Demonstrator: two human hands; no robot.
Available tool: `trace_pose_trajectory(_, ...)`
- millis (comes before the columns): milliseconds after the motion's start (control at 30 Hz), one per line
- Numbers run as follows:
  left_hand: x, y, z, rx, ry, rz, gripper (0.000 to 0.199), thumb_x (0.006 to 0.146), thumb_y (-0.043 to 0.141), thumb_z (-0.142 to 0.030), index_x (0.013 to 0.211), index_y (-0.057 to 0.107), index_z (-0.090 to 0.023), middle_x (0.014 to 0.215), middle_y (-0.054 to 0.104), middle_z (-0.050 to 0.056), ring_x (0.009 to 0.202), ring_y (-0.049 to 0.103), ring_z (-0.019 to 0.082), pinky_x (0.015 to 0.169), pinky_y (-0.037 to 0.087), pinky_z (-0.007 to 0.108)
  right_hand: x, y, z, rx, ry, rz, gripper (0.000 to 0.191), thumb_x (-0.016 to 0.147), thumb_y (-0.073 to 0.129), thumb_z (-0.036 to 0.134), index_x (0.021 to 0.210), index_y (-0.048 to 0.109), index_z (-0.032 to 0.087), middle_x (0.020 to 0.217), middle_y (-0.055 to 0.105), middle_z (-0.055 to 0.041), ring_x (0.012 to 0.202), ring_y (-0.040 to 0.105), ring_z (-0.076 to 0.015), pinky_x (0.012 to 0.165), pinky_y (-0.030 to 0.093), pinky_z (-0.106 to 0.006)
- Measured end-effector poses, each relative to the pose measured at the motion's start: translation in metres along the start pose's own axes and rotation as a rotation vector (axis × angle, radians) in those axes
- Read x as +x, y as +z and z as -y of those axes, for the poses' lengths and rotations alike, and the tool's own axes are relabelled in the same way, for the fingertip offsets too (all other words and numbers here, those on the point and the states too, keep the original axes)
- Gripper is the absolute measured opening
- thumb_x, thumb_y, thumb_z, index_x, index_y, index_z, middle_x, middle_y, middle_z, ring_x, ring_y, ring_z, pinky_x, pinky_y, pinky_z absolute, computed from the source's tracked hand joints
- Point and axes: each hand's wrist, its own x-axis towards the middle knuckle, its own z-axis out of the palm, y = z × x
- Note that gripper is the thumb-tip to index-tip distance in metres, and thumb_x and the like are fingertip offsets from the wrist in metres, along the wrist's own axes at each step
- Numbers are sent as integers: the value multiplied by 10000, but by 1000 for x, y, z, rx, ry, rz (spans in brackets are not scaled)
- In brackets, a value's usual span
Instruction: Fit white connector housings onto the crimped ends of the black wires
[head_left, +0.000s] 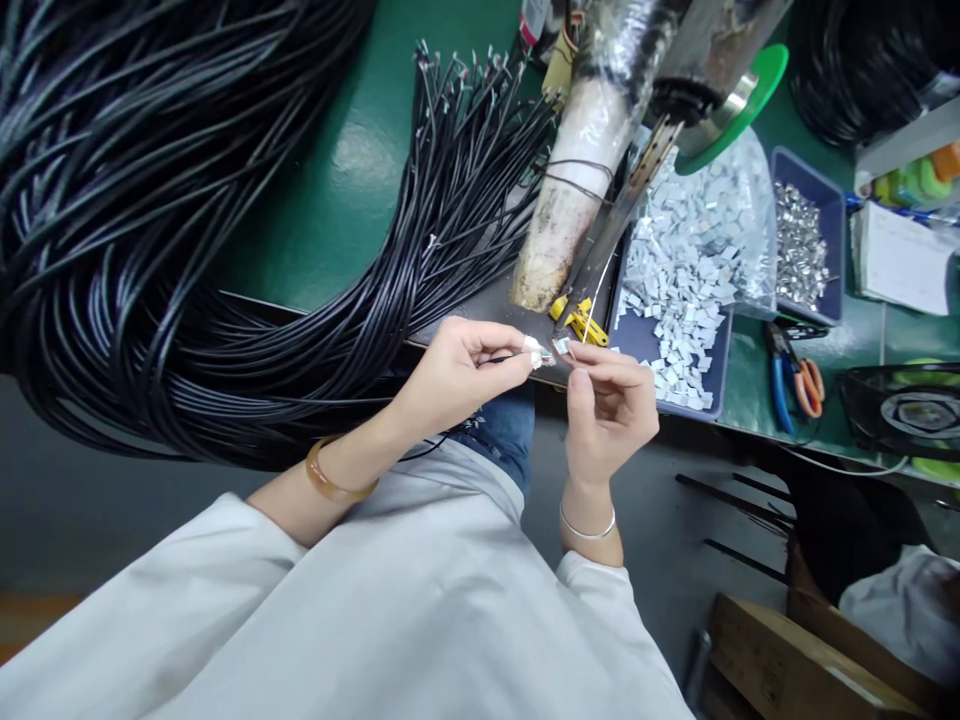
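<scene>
My left hand pinches the end of a black cable, where thin coloured wires stick out past white-covered fingertips. Close on its right, my right hand holds a small white connector between thumb and fingers. The connector and the wire ends are almost touching; whether they meet cannot be made out. A large bundle of black cables runs along the left, its stripped ends fanned out at the back. Just beyond my hands lies a yellow tool.
A blue tray holds many small white connectors, partly in a plastic bag. Behind it stands a tray of metal parts. Pliers lie to the right. A wrapped post leans over the table. A cardboard box is at lower right.
</scene>
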Motion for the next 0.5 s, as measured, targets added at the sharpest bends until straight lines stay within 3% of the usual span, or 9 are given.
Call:
trace_pose_trajectory(100, 1, 0, 1, 32, -7, 31, 109, 731, 669, -201, 702, 729, -115, 607, 604, -3, 557, 478, 69, 518, 374, 180, -1, -1, -1, 5, -25, 38, 83, 876, 637, 183, 925, 594, 235, 990, 741, -39, 904, 734, -172, 775, 630, -350)
trace_pose_trajectory(233, 3, 0, -1, 51, -14, 63, 96, 730, 649, -169, 665, 699, -118, 542, 528, -29, 504, 400, 48, 471, 297, 171, -3, -2, -2, 12, -70, -7, 114, 854, 653, 140, 907, 614, 233, 927, 748, -24, 855, 738, -166, 743, 628, -334)
trace_pose_trajectory(400, 3, 0, -1, 80, 9, 5, 128, 763, 659, -215, 693, 713, -122, 641, 625, 3, 580, 500, 77, 540, 395, 187, -3, -1, -3, 5, 5, -30, 84, 884, 617, 163, 939, 602, 225, 975, 744, -43, 903, 740, -173, 749, 636, -337)
trace_pose_trajectory(500, 2, 0, 0, 108, 31, -26, 143, 776, 670, -224, 679, 706, -125, 651, 635, 6, 600, 525, 85, 572, 423, 197, -2, 0, -4, -62, -43, 19, 97, 869, 631, 147, 915, 617, 231, 988, 750, -39, 934, 733, -174, 801, 630, -354)
